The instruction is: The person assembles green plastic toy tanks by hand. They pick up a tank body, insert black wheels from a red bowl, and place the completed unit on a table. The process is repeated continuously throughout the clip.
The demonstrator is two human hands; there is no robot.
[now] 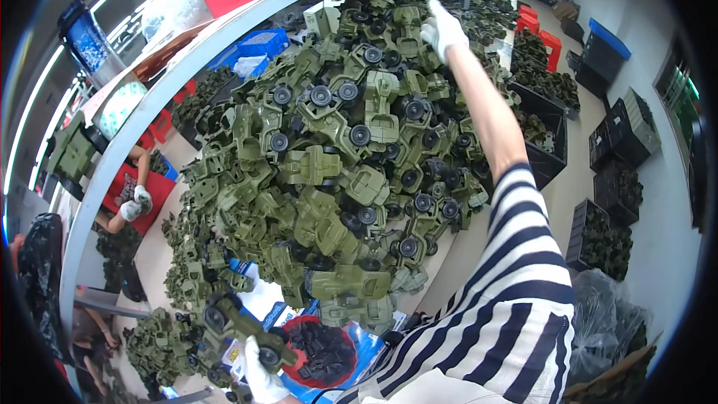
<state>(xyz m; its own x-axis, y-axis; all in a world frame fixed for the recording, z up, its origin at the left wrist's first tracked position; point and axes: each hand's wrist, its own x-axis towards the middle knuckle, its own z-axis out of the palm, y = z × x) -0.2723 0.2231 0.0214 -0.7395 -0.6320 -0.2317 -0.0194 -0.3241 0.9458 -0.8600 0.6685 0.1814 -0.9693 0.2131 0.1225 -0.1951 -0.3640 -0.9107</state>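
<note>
A green toy truck [239, 329] with black wheels is held low at the near edge of the table [449, 269], closed in the gloved left hand [262, 378], whose fingers are wrapped around its underside. It is judged to be light, stiff moulded plastic, not fragile but awkward in shape; it is best taken by the body rather than by the wheels, which may turn or pull off. The gloved right hand [443, 30] is stretched far out over the big heap of toy trucks [336, 150] and rests on its far side, fingers curled down onto a piece; whether anything is actually gripped there cannot be told. A red bowl of black parts [323, 352] is seen just beside the left hand.
</note>
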